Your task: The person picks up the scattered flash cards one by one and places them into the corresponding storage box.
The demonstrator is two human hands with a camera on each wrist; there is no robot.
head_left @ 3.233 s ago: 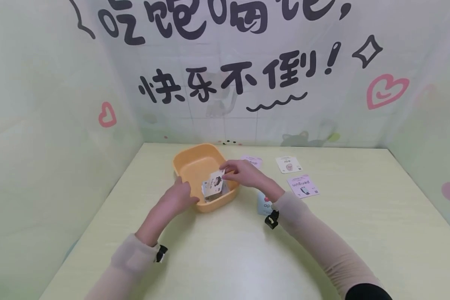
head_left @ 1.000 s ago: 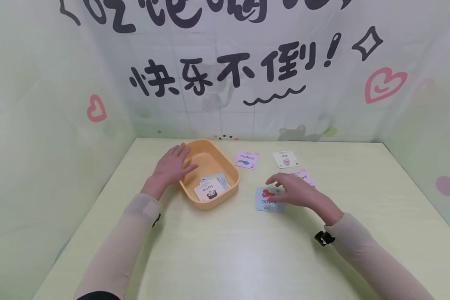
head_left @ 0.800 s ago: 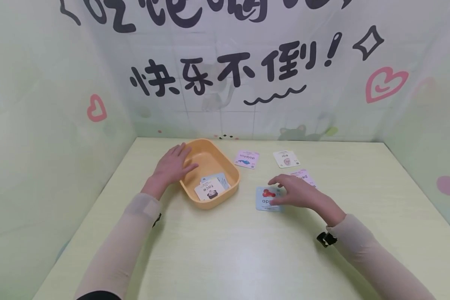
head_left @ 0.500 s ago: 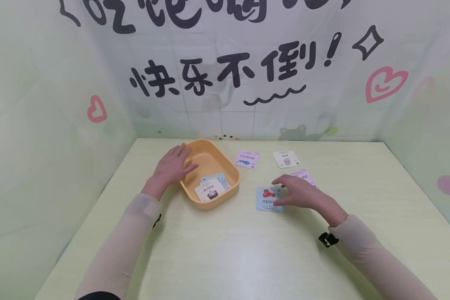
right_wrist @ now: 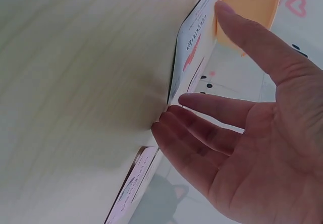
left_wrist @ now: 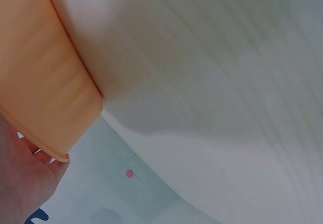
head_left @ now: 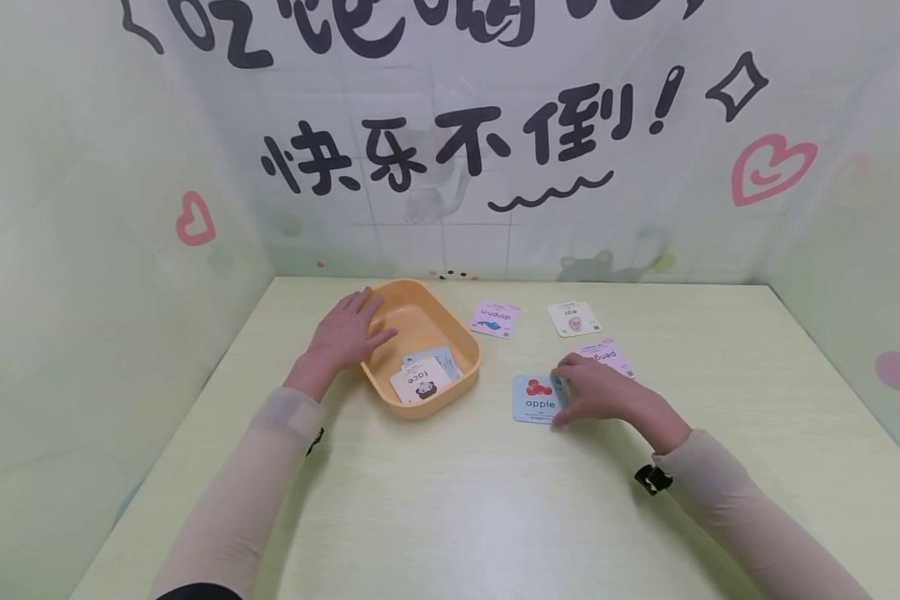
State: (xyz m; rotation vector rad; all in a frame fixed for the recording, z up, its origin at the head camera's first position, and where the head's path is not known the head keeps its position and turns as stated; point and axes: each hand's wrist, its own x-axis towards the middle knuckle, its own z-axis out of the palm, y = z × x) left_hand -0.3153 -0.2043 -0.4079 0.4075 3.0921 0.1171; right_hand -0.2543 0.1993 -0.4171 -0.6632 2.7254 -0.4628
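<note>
My left hand (head_left: 340,337) rests on the left rim of an orange tray (head_left: 420,312), fingers spread and thumb reaching inside. A white "face" card (head_left: 420,381) lies in the tray, over a blue card (head_left: 441,356). My right hand (head_left: 598,390) is at the right edge of a blue "apple" card (head_left: 537,400) on the table. Its thumb is by the near corner, its fingers by the far one. In the right wrist view the thumb and fingers stand apart, and fingertips (right_wrist: 157,129) reach the tabletop. A purple "penguin" card (head_left: 607,355) is partly hidden behind this hand.
Behind lie a purple "dolphin" card (head_left: 495,320) and a white "ear" card (head_left: 573,318). The pale table (head_left: 450,508) ends at a printed backdrop (head_left: 450,242) at the back, with side panels (head_left: 870,275) left and right.
The "face" card, earlier held over the tray by my right hand, now lies in it. That hand has moved right and down to the "apple" card's edge. My left hand has shifted back along the rim.
</note>
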